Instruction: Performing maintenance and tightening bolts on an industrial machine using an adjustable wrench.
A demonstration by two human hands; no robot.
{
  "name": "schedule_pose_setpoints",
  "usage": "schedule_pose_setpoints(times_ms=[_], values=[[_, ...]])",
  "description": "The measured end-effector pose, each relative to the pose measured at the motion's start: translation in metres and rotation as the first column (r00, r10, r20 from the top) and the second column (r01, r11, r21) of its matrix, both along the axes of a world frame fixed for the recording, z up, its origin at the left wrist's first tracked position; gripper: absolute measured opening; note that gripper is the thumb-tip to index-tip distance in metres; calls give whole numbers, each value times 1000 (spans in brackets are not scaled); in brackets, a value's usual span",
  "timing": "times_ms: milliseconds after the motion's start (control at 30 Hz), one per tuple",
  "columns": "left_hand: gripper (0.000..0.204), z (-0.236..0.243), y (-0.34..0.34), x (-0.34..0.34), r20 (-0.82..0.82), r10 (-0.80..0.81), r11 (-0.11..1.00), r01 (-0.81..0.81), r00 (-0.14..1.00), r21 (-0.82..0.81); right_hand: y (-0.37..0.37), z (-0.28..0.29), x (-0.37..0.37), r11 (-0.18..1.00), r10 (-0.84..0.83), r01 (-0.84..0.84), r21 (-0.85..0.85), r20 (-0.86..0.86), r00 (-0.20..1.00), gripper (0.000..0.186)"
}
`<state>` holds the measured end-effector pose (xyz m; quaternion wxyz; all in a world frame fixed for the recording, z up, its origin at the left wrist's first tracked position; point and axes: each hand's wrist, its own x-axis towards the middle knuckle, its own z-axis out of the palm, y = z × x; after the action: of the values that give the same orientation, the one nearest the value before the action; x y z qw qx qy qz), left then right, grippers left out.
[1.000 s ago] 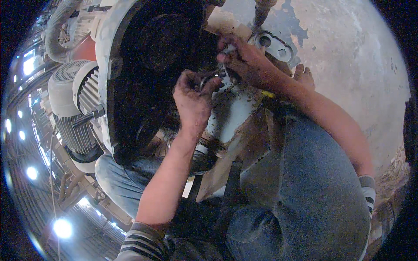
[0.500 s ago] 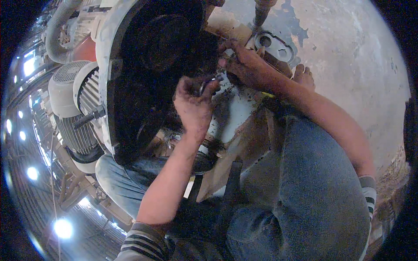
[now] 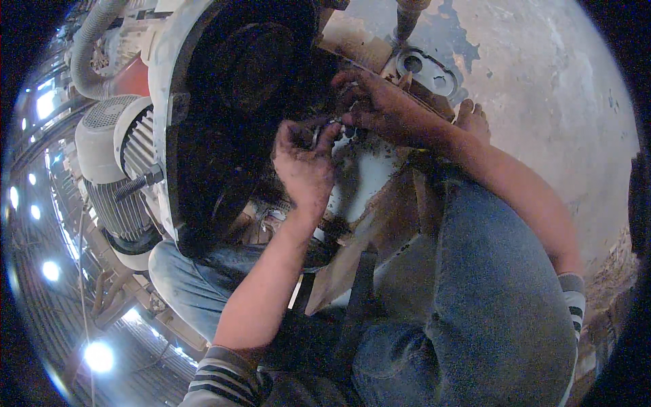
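Denim-clad legs (image 3: 505, 271) lie nearest. The left hand (image 3: 304, 163) pinches a small metal part (image 3: 316, 138) above a pale-blue surface (image 3: 369, 178), beside the dark housing (image 3: 237, 74). The right hand (image 3: 371, 103) is curled close to the left fingertips; its grip cannot be determined. Beyond: a finned motor (image 3: 116, 203), left; a grey plate (image 3: 439, 76), right.

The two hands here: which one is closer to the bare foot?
The right hand: in the picture it lies between the bare foot and the left hand, which is farther off, by the dark housing.
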<state>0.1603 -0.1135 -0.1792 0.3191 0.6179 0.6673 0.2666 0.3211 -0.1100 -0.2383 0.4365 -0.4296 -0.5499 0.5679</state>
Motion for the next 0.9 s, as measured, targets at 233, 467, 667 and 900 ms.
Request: schedule_pose_setpoints(times_ms=[233, 467, 667, 900], values=[[29, 8, -1, 16, 4, -65, 997, 65, 998, 42, 9, 17, 6, 910, 107, -63, -409, 84, 991, 38], [27, 7, 8, 13, 104, -51, 998, 48, 993, 38, 5, -2, -1, 993, -39, 40, -112, 11, 999, 30], [24, 5, 6, 13, 100, -43, 997, 35, 994, 75, 8, 1, 1, 990, -110, 98, -103, -123, 986, 29], [25, 4, -4, 16, -91, -90, 991, 98, 992, 95, 8, 12, 3, 980, 72, -65, -190, 29, 997, 29]])
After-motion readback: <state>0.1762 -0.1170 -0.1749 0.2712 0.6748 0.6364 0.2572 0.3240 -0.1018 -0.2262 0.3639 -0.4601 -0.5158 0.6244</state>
